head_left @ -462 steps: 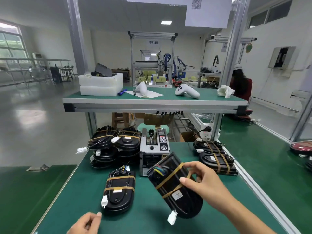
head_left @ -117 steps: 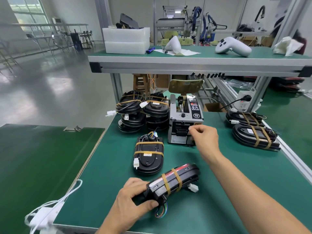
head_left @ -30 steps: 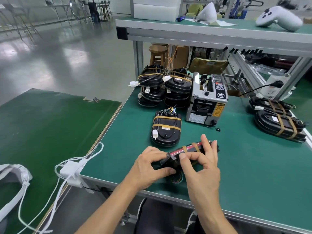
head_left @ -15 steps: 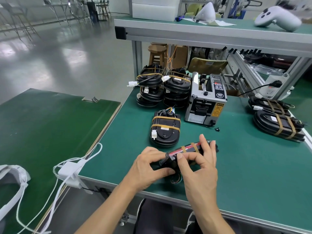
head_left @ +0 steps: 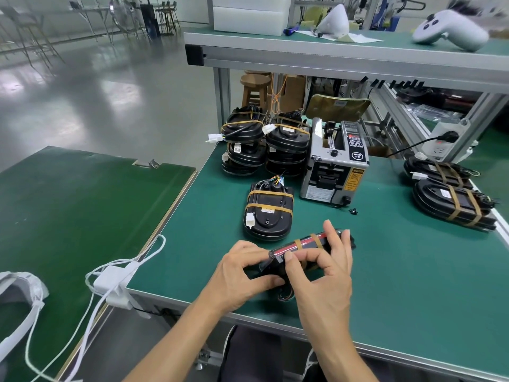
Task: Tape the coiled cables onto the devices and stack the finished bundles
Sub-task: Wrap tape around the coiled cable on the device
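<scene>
Held on edge near the front of the green bench mat (head_left: 399, 271), just before the grey tape dispenser (head_left: 334, 164): black oval device with tan tape bands (head_left: 308, 244). Gripped by left hand (head_left: 242, 274) at its near end, fingers curled; pinched by right hand (head_left: 325, 268).

You are in a factory assembly hall. Your green-matted workbench (head_left: 399, 271) with its aluminium-profile frame carries a grey automatic tape dispenser (head_left: 334, 166) and stacks of black taped devices (head_left: 264, 144). Above runs a green-topped metal shelf (head_left: 344, 55) holding white foam blocks (head_left: 252, 12). Beyond lies a glossy grey poured floor (head_left: 104, 86) with more benches and machinery.
</scene>
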Available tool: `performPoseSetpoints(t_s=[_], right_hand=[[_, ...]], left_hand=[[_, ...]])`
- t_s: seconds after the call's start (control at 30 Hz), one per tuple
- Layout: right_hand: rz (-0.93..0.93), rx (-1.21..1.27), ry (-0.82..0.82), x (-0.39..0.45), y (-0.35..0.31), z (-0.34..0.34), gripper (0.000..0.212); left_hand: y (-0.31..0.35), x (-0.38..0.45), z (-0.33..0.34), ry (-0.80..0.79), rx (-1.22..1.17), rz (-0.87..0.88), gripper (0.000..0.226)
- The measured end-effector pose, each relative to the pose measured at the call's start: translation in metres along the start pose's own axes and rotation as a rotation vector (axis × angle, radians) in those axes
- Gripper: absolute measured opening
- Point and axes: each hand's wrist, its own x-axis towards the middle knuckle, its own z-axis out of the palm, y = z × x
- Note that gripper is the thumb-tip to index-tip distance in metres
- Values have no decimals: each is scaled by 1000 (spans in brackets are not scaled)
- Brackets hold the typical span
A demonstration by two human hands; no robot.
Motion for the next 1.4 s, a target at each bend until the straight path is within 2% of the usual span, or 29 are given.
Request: performPoseSetpoints(t_s=[0.23,0.57,0.73,0.93,1.07,1.23,1.3,1.4], right_hand=[[9,-18,6,-1,-2,2,23],[-1,-38,9,0,-3,2,26],[-29,-19,26,1,1,3,22],[-4,45,61,0,7,4,20],[-37,-14,60,1,7,6,19],[-25,-7,95,1,8,9,15],[-42,-47,88,0,7,8,24],[-52,-137,43,-1,5,6,49]], left_hand=[[-2,-1,0,-9,7,-11,40],[-4,0,1,12,-12,1,42],[0,0,1,26,-12,13,27],[2,0,0,1,-13,23,31],[0,0,0,-7,2,14,38],[1,0,-1,-2,-2,8,31],[0,-1,0,-8,6,7,33],[-2,0,1,-8,4,-5,28]])
